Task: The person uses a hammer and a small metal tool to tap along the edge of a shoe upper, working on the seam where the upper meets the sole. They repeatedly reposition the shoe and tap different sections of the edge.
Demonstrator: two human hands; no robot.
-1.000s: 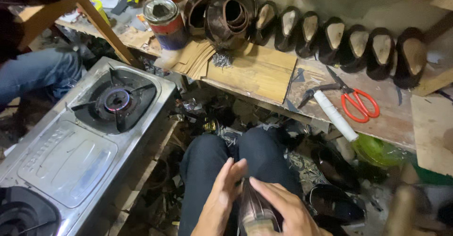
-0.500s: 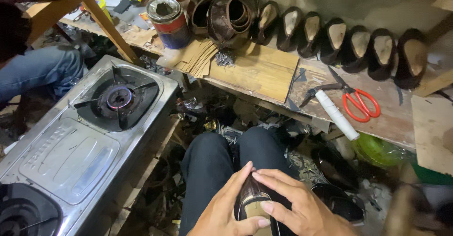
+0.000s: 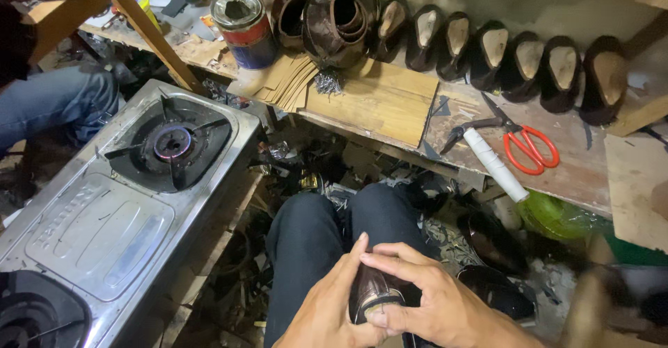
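Hands now closed round dark shoe (image 3: 372, 296): my left hand (image 3: 327, 313) cups underneath, right hand (image 3: 424, 299) moved over top, pressing leather down.

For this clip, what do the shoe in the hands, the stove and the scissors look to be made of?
Shoe: dark brown leather by the look, glossy, with a sheen on its rounded front; both the left hand and the right hand grip it.
Stove: brushed steel top, probably stainless, dull grey reflections; black burner grate.
Scissors: dark metal blades, smooth orange-red handles, likely plastic.
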